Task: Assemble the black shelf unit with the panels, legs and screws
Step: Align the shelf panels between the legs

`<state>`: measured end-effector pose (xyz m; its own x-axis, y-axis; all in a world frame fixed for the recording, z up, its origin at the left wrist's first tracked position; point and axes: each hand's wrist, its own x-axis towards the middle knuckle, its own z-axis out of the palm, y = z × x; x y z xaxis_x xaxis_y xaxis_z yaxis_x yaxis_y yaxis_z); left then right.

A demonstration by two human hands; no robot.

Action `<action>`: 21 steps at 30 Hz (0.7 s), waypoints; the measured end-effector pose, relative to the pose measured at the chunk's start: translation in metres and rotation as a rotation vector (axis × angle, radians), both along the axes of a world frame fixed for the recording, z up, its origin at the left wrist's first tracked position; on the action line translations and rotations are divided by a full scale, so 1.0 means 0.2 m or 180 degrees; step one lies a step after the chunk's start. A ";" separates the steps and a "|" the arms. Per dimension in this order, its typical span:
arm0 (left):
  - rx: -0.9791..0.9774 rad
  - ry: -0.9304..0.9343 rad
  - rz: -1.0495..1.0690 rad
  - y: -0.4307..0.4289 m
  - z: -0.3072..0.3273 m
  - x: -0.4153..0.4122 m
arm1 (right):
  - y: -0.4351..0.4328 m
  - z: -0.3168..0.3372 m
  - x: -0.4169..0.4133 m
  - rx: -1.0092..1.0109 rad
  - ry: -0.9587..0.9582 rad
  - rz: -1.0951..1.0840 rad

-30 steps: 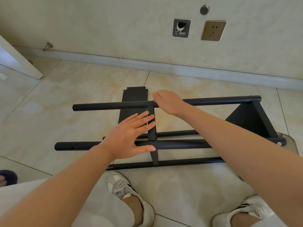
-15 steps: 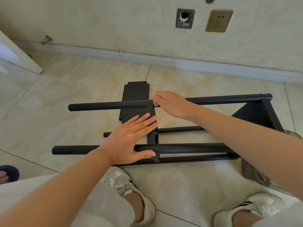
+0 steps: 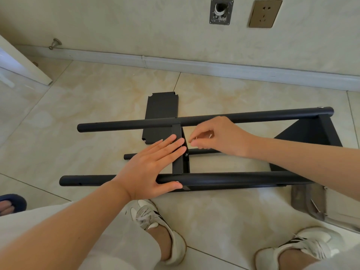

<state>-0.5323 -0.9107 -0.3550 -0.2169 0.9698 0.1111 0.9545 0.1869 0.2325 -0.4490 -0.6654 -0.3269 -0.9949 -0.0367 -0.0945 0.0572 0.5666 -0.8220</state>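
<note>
Shelf frame lies sideways on the floor.
Your left hand presses flat on the panel; your right hand pinches something small, likely a screw. Rigid, smooth metal that may roll: steady it by the legs.

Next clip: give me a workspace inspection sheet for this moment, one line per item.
Surface: glossy beige tiled floor, carrying the frame.
Job's things: black tube-legged shelf frame lying on its side, middle black panel edge-on between the legs; loose flat black panel on the floor behind.
Clutter: clear plastic bag by the frame's right end; dark blue slipper at the left edge.
Hands: left hand flat, pressing the middle black panel and nearest leg; right hand pinches what look like small silver screws.
Cables: coiled wire in an open wall box.
Surroundings: brass-coloured wall socket, white skirting board, metal door stop.
</note>
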 end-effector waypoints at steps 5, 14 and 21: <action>0.0010 0.0031 -0.0013 -0.01 0.00 0.01 | -0.02 -0.11 0.01 -0.0027 -0.0452 0.0083; 0.0009 0.0068 0.0000 0.00 0.00 0.01 | -0.04 -0.16 -0.02 -0.0130 -0.0772 0.0140; -0.0022 0.0010 0.0007 0.00 0.00 0.01 | -0.11 -0.20 -0.02 -0.0485 -0.1058 0.0269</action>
<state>-0.5304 -0.9110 -0.3550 -0.2187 0.9701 0.1050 0.9548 0.1905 0.2281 -0.4540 -0.6871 -0.3665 -0.9036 -0.1558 -0.3990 0.2934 0.4535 -0.8416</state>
